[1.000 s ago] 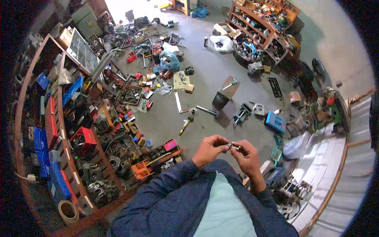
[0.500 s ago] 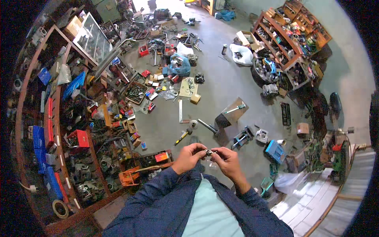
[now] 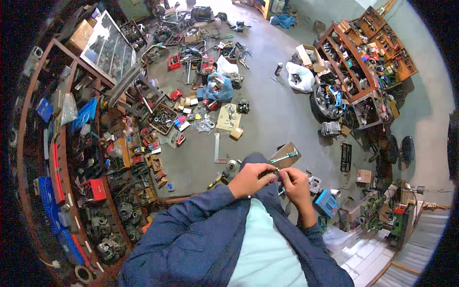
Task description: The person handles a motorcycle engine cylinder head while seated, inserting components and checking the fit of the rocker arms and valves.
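Observation:
Close together in front of my chest, my left hand [image 3: 252,179] and my right hand [image 3: 295,185] pinch a small metal part [image 3: 276,170] between their fingertips. The fingers cover most of this part, and its exact kind is too small to tell. Just beyond the hands, a caliper [image 3: 285,157] lies on a piece of brown cardboard [image 3: 292,150]. My dark-trousered knee [image 3: 255,160] shows behind the left hand. Left of that hand, an angle grinder [image 3: 231,165] rests on the floor, near a hammer-like tool with a yellow and black handle [image 3: 215,182].
Shelves [image 3: 62,158] crowded with parts run along the left. A metal square [image 3: 217,147], a blue bag [image 3: 218,87] and a tray of parts [image 3: 162,118] lie on the floor ahead. At right stand a blue case [image 3: 326,203], a metal casting [image 3: 314,184] and a wooden rack [image 3: 351,71].
Both hands have shifted right and slightly up in the picture, still pinching the small metal part. My knee has come into sight, covering floor tools near the hands. The whole view has shifted.

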Tool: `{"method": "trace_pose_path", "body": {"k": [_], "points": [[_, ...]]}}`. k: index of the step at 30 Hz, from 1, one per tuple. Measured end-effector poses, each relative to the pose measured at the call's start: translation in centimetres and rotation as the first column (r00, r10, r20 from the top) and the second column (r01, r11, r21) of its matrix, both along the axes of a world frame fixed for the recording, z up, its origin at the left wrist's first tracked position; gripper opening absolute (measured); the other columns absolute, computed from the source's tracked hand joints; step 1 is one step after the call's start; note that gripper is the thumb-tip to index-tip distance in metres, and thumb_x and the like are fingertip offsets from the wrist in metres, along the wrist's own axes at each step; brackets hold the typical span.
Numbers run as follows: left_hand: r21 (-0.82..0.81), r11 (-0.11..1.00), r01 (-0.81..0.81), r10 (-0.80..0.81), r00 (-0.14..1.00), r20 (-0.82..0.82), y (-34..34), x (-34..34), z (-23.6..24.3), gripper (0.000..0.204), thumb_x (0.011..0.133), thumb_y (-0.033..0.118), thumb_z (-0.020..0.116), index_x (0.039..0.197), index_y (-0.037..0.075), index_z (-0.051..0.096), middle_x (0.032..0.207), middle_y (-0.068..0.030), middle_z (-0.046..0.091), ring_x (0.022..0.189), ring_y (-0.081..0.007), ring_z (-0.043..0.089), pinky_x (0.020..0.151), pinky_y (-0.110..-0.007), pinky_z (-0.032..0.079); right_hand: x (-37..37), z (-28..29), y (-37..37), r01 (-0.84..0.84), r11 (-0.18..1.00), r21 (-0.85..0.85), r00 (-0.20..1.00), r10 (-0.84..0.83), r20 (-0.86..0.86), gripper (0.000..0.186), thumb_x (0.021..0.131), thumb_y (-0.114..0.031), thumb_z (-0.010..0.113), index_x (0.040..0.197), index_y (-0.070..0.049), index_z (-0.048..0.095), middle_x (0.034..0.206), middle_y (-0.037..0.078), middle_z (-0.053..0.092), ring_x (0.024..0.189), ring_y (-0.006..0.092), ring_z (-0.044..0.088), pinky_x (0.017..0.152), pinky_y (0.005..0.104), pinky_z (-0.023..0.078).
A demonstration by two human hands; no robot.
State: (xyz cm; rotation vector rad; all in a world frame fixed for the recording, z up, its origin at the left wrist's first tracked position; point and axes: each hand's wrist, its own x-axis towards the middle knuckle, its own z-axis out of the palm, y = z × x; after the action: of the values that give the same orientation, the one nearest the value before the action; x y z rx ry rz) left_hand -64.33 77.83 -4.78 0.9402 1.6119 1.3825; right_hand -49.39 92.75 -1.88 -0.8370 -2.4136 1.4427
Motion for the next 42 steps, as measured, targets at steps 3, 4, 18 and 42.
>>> {"method": "trace_pose_path", "body": {"k": [3, 4, 18, 42], "points": [[0.046, 0.996, -0.079, 0.084, 0.988, -0.126, 3.7, -3.3, -0.4, 0.032, 0.095, 0.014, 0.074, 0.122, -0.002, 0.071, 0.102, -0.0185, 0.077, 0.088, -0.0257, 0.077, 0.081, -0.036, 0.060, -3.9, -1.5, 3.8, -0.009, 0.999, 0.035, 0.999, 0.011, -0.048, 0.018, 0.100, -0.015, 0.071, 0.097, 0.003, 0.074, 0.083, 0.011, 0.073, 0.072, 0.0169, 0.068, 0.066, 0.0313, 0.053], [0.046, 0.995, -0.090, 0.095, 0.988, -0.119, 5.1, -4.6, -0.8, 0.032, 0.095, 0.014, 0.074, 0.122, -0.002, 0.071, 0.102, -0.0185, 0.077, 0.088, -0.0257, 0.077, 0.081, -0.036, 0.060, -5.4, -1.9, 5.5, -0.032, 0.997, 0.072, 0.997, 0.037, -0.073, 0.017, 0.101, -0.013, 0.070, 0.096, 0.003, 0.074, 0.078, 0.006, 0.070, 0.067, 0.0106, 0.062, 0.062, 0.0278, 0.050], [-0.046, 0.885, -0.464, 0.428, 0.847, -0.317, 32.9, -24.8, -8.0, 0.034, 0.089, 0.014, 0.076, 0.120, 0.000, 0.074, 0.108, -0.0198, 0.075, 0.096, -0.0355, 0.074, 0.084, -0.041, 0.059, -34.1, -6.6, 37.1, -0.436, 0.899, -0.039, 0.898, 0.437, 0.049, 0.016, 0.087, -0.012, 0.078, 0.091, 0.001, 0.071, 0.084, 0.015, 0.070, 0.074, 0.0276, 0.069, 0.068, 0.0378, 0.054], [-0.852, 0.501, -0.151, 0.338, 0.940, 0.033, 38.9, -28.4, -25.4, 0.054, 0.088, 0.054, 0.077, 0.110, 0.005, 0.067, 0.107, -0.0251, 0.074, 0.104, -0.0434, 0.071, 0.091, -0.051, 0.056, -42.7, -19.3, 62.3, -0.798, 0.595, -0.098, 0.368, 0.609, 0.703, 0.034, 0.101, -0.029, 0.069, 0.111, 0.002, 0.060, 0.092, 0.032, 0.070, 0.088, 0.0541, 0.067, 0.075, 0.0547, 0.054]]}}
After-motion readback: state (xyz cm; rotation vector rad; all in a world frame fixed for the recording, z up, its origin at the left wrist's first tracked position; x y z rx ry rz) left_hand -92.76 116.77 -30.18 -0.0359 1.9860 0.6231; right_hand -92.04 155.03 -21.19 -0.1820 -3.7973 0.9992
